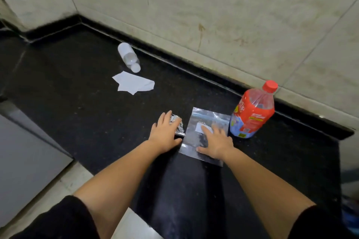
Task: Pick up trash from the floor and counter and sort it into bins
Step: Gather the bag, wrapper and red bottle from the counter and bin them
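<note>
The person wears a black short-sleeved top; its sleeves end above the elbows, leaving both forearms bare. The left hand (166,132) and right hand (216,144) are bare, with no rings, watch or gloves.

The left hand (166,132) hides part of the crumpled foil (178,124).

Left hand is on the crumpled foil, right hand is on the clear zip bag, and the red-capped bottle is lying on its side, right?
Not quite: in the head view the red-capped plastic bottle stands upright. The clear capless bottle is the one lying down.
</note>
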The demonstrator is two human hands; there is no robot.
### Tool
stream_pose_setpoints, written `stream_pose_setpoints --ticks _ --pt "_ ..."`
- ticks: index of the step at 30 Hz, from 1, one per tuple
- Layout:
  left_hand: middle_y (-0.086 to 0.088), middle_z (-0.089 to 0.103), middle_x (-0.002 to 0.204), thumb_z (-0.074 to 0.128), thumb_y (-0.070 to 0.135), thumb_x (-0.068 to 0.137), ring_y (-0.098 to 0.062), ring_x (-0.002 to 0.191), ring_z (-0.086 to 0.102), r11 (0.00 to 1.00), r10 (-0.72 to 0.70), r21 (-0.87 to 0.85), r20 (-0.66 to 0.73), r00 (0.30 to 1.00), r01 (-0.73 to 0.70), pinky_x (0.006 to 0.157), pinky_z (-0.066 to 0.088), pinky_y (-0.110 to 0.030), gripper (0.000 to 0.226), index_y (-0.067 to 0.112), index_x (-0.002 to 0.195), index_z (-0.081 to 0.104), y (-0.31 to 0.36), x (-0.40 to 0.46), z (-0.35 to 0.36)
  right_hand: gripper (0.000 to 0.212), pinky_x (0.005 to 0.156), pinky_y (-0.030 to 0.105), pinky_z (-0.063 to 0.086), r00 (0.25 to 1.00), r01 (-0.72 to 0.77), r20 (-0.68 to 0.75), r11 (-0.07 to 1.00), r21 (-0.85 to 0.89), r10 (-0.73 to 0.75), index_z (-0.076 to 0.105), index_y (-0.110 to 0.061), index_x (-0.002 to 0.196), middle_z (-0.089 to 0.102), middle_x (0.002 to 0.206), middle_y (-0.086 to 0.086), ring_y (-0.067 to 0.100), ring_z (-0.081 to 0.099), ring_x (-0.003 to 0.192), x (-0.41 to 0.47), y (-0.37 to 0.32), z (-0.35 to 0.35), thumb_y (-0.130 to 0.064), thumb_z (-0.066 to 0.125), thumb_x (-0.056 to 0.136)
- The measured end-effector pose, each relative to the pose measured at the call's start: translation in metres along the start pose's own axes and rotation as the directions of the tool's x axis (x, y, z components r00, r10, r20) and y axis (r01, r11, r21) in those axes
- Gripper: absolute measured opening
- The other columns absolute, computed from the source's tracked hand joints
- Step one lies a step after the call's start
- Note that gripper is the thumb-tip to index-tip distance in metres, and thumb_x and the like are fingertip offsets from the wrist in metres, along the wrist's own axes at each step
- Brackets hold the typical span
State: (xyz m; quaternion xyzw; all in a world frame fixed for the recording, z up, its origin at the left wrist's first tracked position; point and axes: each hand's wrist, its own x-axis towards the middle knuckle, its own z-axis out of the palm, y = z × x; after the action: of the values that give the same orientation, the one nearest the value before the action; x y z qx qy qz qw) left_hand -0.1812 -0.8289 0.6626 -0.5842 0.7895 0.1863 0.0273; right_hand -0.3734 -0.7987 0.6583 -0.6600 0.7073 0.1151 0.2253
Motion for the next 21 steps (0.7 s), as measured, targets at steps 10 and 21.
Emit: stream_pose_setpoints --ticks 10,21 --pt "-0.008 0.030 0.136 0.061 0.036 0.083 -0.034 0.119 0.038 1.000 -0.028 -0.014 0.050 0.998 0.028 0.088 0.050 -0.046 0.050 0.021 0.126 0.040 0.015 0.002 0.018 0.027 0.094 0.043 0.043 0.999 0.008 -0.036 1.000 0.004 -0.008 0.047 -0.014 0.123 0.056 0.127 0.014 0.035 0.054 0.117 0.004 -0.016 0.018 -0.021 0.040 0.097" --pt "-0.010 0.030 0.131 0.058 0.034 0.087 -0.035 0.119 0.036 0.975 -0.220 0.008 0.144 0.965 0.221 0.094 0.049 -0.049 0.048 0.016 0.126 0.036 0.028 -0.036 0.019 0.008 0.075 0.045 0.047 0.935 0.272 -0.308 0.913 0.303 -0.175 0.042 -0.014 0.089 0.065 0.099 0.028 0.043 0.062 0.091 -0.055 -0.009 -0.058 -0.008 0.046 0.087"
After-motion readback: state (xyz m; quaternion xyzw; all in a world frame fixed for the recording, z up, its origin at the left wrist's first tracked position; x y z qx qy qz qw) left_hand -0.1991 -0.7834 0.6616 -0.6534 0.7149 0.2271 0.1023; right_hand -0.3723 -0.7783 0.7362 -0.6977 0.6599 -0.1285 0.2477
